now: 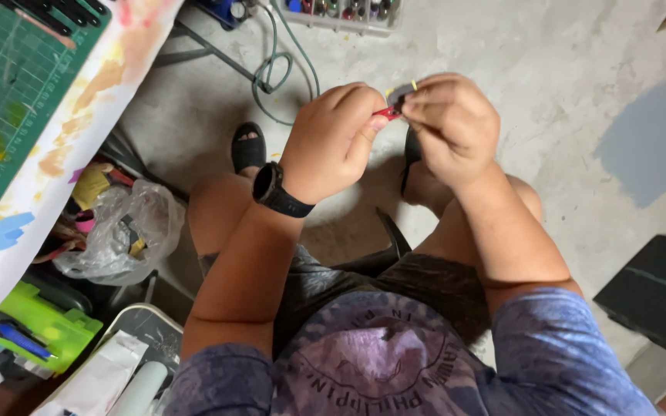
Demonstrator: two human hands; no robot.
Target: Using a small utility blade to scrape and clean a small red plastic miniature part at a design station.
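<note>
Head view, from near to far: at seven o'clock a white pouch [98,377] lies flat beside a bright green plastic tool [40,323], and above them at nine o'clock sits a clear plastic bag [129,231] stuffed with coloured scraps. Centre frame, the left hand [333,142] pinches a small red piece [387,112]; the right hand [449,127] is closed on a small grey and yellow part [402,91] touching it. Both bits are tiny and held over bare concrete floor [549,69], so a slipped fingertip could drop them. At twelve o'clock lies a clear compartment box [344,11] of small coloured items.
</note>
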